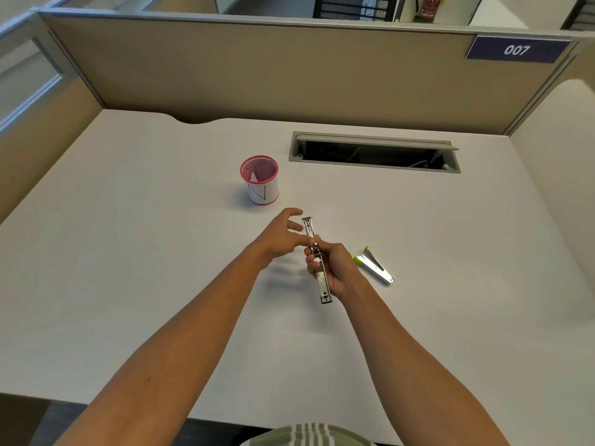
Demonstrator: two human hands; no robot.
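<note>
Holding one metal stapler rail (323,283) just above the counter (128,252) in the curled grip of the right hand (335,268), with the grip of the left hand (280,239) wide and one fingertip touching the rail's middle. Likely to pinch that fingertip if a sprung part snaps, or to drop the rail if the hold loosens. Also lying there: one green-and-white stapler shell (375,265) just right of the hands, one red mesh cup (260,180) farther back.

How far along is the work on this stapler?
Done, it seems: the stapler is in two pieces, the green-and-white shell lying on the desk. In hand: the right hand holds the metal staple rail above the desk, and the left hand reaches its upper half with its fingers. Left, probably: finishing with the rail and joining it to the shell.
</note>
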